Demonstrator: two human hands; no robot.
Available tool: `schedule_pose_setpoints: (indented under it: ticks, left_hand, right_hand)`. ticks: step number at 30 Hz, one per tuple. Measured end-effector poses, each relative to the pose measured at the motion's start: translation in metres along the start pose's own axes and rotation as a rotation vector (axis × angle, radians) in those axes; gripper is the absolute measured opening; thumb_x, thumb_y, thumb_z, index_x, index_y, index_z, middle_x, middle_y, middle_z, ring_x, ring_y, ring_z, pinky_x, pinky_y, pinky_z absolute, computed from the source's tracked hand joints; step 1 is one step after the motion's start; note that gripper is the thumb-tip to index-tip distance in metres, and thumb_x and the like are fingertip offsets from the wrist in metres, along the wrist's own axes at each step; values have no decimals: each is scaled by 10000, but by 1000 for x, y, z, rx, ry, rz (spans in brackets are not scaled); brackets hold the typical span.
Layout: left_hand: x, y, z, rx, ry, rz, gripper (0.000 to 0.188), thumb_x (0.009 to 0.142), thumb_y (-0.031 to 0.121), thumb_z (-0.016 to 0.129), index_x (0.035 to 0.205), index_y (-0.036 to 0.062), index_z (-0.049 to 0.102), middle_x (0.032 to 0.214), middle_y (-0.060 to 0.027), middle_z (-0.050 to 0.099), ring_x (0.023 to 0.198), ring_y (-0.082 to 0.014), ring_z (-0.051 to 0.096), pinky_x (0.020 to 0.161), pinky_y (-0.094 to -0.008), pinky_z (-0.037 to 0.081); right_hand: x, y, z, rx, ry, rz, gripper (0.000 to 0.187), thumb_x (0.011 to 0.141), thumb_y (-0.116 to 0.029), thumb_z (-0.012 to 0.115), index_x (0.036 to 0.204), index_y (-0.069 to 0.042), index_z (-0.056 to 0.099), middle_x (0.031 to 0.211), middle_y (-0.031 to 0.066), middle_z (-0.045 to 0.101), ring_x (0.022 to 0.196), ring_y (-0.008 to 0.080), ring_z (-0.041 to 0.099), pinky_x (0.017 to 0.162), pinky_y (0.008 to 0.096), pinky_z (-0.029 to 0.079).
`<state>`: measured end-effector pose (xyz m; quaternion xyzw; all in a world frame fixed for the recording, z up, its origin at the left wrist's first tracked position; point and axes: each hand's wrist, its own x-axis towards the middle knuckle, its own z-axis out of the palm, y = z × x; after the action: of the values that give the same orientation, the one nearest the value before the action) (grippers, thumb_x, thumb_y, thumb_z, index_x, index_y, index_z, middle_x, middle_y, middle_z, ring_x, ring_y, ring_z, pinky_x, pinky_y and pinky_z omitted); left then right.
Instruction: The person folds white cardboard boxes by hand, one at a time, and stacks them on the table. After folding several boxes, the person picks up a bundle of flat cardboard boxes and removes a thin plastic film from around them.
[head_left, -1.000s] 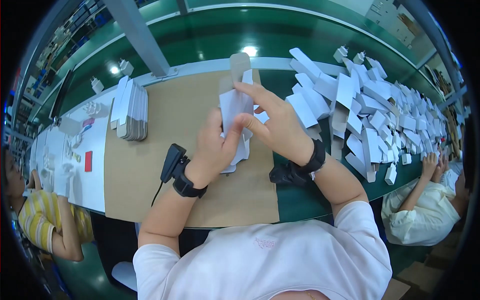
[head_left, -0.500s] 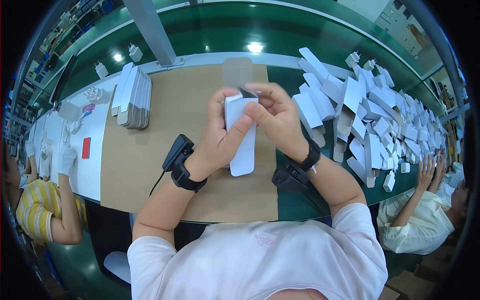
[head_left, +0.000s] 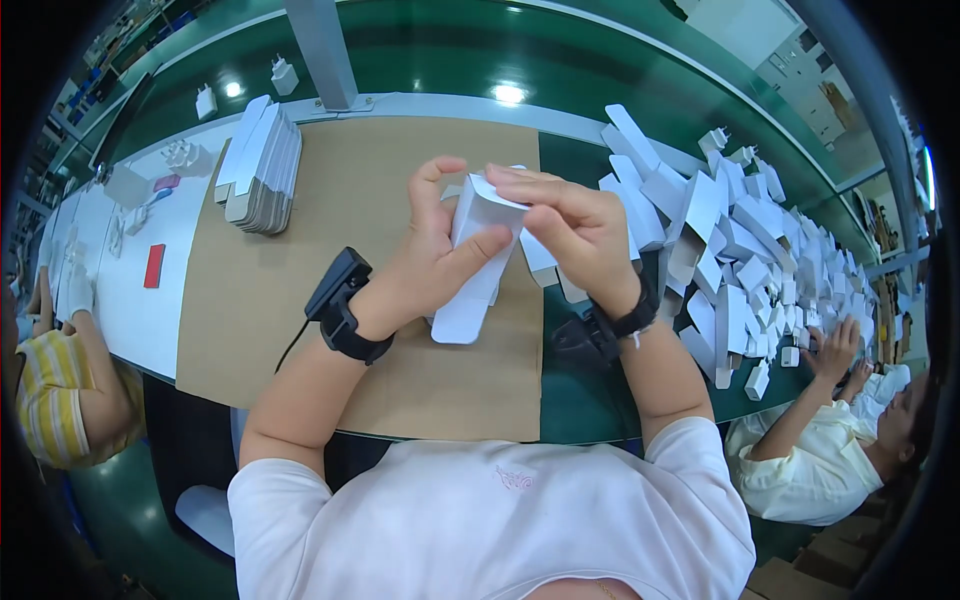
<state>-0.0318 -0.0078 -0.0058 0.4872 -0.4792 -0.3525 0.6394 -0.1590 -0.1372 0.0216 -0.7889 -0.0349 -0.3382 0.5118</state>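
Above the brown cardboard sheet (head_left: 330,300), a small white paper box (head_left: 462,308) is held upright-tilted, one long flap hanging down toward me. My left hand (head_left: 415,268) wraps round its left side, thumb across the front and forefinger raised. At its top end, my right hand (head_left: 580,240) has its fingers laid over the folded top flap and its thumb close to the right edge. The box's inside is hidden. Beyond the left hand, a stack of flattened white boxes (head_left: 262,175) lies on the sheet.
A large heap of white boxes (head_left: 690,235) covers the right of the green table, with white plug adapters (head_left: 713,140) behind. To the left lie a red flat item (head_left: 154,266) and more adapters (head_left: 284,75). Co-workers sit on both sides; a metal post (head_left: 322,55) stands at the back.
The box's top flap, earlier standing up, is now folded over the top. My right fingers moved onto it, and the box's lower end swung left. The view shifted slightly.
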Motion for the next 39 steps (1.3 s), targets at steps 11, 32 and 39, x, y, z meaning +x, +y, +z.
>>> schedule_pose_setpoints:
  ticks: [11, 32, 39]
  left_hand:
    - [1, 8, -2, 175, -73, 13, 710, 799, 210, 660, 1251, 106, 123, 962, -168, 541, 839, -188, 576, 705, -299, 465]
    - [3, 3, -11, 1292, -15, -303, 548, 730, 475, 645, 770, -70, 606, 762, -230, 594, 728, -342, 586, 640, -385, 476]
    - [-5, -15, -12, 1215, 39, -211, 462, 672, 354, 727, 775, -68, 571, 732, -234, 585, 677, -355, 582, 627, -382, 472]
  right_hand:
    - [8, -11, -10, 114, 7, 367, 240, 800, -33, 576, 1028, 10, 639, 1003, 123, 644, 854, 147, 613, 786, 246, 479]
    - [-11, -70, -132, -1103, 779, -157, 195, 732, -96, 694, 924, -63, 679, 960, 61, 656, 818, 140, 595, 717, 253, 456]
    - [1, -43, -89, -830, 543, -81, 147, 758, -145, 680, 877, -59, 681, 901, 48, 666, 761, 122, 596, 668, 239, 464]
